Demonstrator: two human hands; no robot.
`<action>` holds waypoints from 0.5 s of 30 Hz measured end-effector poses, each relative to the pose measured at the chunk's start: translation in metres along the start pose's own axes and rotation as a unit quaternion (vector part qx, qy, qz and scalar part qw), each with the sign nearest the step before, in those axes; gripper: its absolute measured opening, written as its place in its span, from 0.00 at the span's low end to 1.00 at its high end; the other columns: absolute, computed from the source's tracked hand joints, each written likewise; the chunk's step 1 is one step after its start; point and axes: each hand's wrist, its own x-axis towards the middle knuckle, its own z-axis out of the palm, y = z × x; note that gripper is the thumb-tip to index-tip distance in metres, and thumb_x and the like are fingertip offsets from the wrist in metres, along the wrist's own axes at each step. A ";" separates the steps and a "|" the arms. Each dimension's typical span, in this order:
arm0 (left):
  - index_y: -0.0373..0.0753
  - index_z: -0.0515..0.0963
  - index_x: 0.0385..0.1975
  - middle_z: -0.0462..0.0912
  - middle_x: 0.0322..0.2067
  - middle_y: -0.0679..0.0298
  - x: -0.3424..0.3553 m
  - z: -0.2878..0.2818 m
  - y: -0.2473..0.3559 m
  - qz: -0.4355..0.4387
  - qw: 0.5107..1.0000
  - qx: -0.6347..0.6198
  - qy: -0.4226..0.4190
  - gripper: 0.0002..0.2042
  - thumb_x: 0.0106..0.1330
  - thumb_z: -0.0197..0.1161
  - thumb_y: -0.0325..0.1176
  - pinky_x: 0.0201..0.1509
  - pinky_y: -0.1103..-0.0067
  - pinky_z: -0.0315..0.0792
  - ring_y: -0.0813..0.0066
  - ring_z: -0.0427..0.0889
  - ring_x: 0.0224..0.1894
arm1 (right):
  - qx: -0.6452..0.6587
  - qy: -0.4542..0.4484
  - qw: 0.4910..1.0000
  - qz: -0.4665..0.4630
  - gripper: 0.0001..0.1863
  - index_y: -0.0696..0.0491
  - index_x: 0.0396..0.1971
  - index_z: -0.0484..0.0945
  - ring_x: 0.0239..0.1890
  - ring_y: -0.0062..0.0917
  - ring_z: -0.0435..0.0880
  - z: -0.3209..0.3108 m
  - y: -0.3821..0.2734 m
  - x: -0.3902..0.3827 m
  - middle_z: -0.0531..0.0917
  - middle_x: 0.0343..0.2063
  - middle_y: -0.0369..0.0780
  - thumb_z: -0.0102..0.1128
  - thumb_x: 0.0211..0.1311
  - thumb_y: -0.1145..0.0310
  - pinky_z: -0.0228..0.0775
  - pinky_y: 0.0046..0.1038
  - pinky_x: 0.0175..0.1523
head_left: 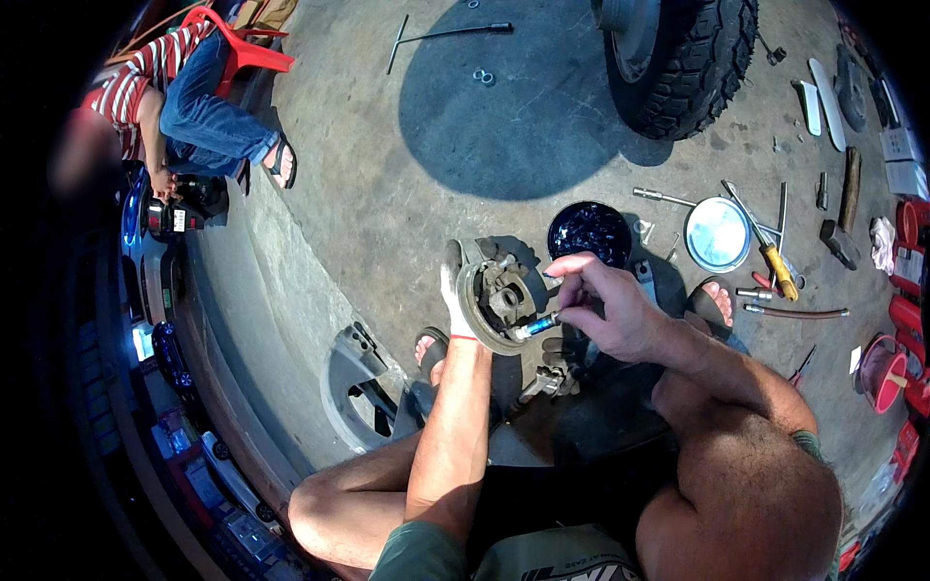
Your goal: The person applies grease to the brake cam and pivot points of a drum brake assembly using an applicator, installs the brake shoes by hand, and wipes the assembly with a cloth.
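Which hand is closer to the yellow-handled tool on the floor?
The right hand. It's to the left of the yellow-handled tool; the white-gloved left hand is even farther left, at the round metal part's left side.

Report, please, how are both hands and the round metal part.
Left hand, gloved, holding round metal part. Right hand pinching slim blue item. Dark round container just beyond right hand.

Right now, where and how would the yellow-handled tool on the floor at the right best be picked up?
Probably by its yellow handle, from above and the person's near side: it is the thick end and points back toward the person. The thin shaft runs away, crowded by the round lid and a metal bar.
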 end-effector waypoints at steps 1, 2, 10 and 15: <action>0.43 0.78 0.39 0.82 0.36 0.61 0.001 -0.003 0.000 0.002 1.000 -0.005 -0.003 0.25 0.69 0.49 0.61 0.42 0.68 0.77 0.64 0.80 0.37 | -0.007 -0.002 1.000 -0.001 0.23 0.57 0.55 0.66 0.33 0.26 0.82 0.001 -0.002 0.000 0.78 0.28 0.39 0.59 0.60 0.80 0.75 0.29 0.40; 0.43 0.78 0.39 0.82 0.36 0.61 0.001 -0.005 0.000 0.004 1.000 -0.009 -0.006 0.25 0.69 0.48 0.61 0.41 0.68 0.77 0.64 0.80 0.37 | -0.013 -0.004 1.000 -0.003 0.22 0.57 0.55 0.66 0.33 0.26 0.82 0.002 -0.004 0.001 0.78 0.28 0.39 0.59 0.60 0.80 0.75 0.29 0.40; 0.43 0.76 0.35 0.80 0.34 0.62 0.007 -0.001 -0.011 0.025 0.999 -0.011 -0.029 0.24 0.70 0.47 0.60 0.40 0.69 0.75 0.63 0.77 0.35 | -0.075 -0.017 0.996 -0.048 0.21 0.58 0.53 0.67 0.36 0.29 0.81 0.007 -0.004 0.000 0.76 0.32 0.41 0.59 0.61 0.79 0.75 0.31 0.41; 0.43 0.75 0.32 0.78 0.32 0.63 0.006 0.002 -0.012 0.018 1.000 0.002 -0.019 0.23 0.72 0.46 0.58 0.40 0.71 0.72 0.66 0.75 0.36 | -0.122 -0.020 0.990 -0.063 0.21 0.58 0.53 0.66 0.35 0.30 0.82 0.002 -0.002 0.000 0.76 0.33 0.41 0.60 0.60 0.77 0.76 0.32 0.40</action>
